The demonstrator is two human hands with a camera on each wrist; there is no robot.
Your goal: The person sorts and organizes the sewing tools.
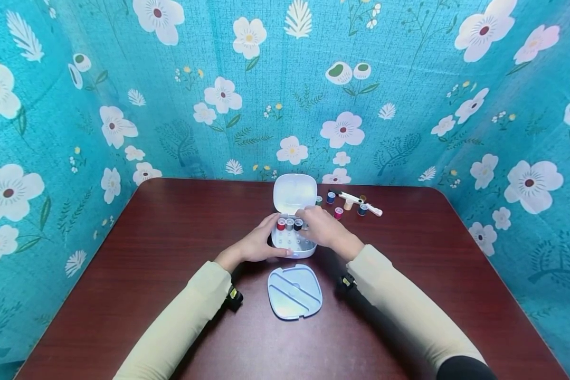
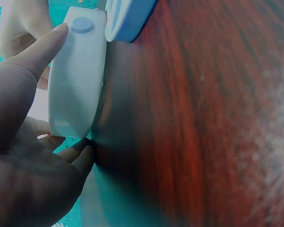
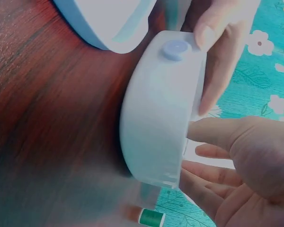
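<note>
A white sewing box (image 1: 294, 253) stands on the table with its lid (image 1: 295, 191) raised at the back. Inside, a red thread spool (image 1: 281, 225), a grey spool (image 1: 290, 224) and a black spool (image 1: 298, 225) stand in a row above bare pegs. My left hand (image 1: 256, 243) grips the box's left side, thumb on the front rim by the blue latch button (image 2: 82, 24), fingers round the far side. My right hand (image 1: 324, 228) reaches over the right side, fingers down in the box beside the black spool; I cannot tell whether they pinch anything.
A pale blue divided tray (image 1: 294, 292) lies in front of the box. Behind the right hand are several loose spools, among them a blue one (image 1: 330, 198), a pink one (image 1: 338, 213) and a dark teal one (image 1: 362, 209), plus a slim white tool (image 1: 350, 197). Floral curtain (image 1: 247, 105) surrounds the table.
</note>
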